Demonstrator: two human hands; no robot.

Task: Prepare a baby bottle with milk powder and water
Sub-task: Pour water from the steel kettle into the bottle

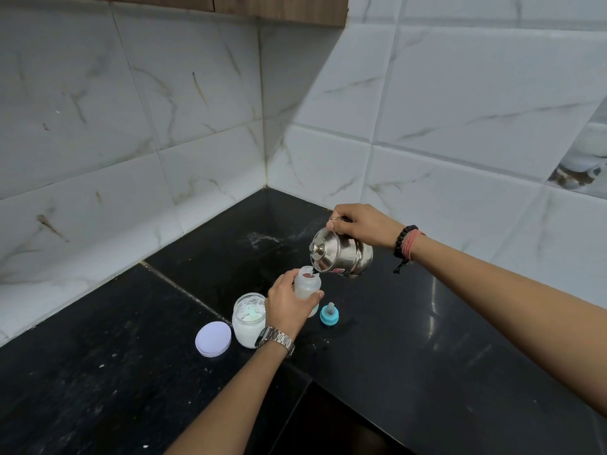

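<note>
My left hand grips the clear baby bottle, which stands upright on the black counter with its mouth uncovered. My right hand holds a small steel kettle by its handle, tilted so its spout sits over the bottle's mouth. The kettle's lid with a knob faces me. An open glass jar of white milk powder, with a pale green scoop inside, stands just left of my left wrist. The bottle's blue ring with teat sits on the counter to the right of the bottle.
The jar's pale lilac lid lies flat on the counter, left of the jar. White tiled walls meet in a corner behind the counter. A wet patch shows near the back. The counter's front edge drops away at the lower middle.
</note>
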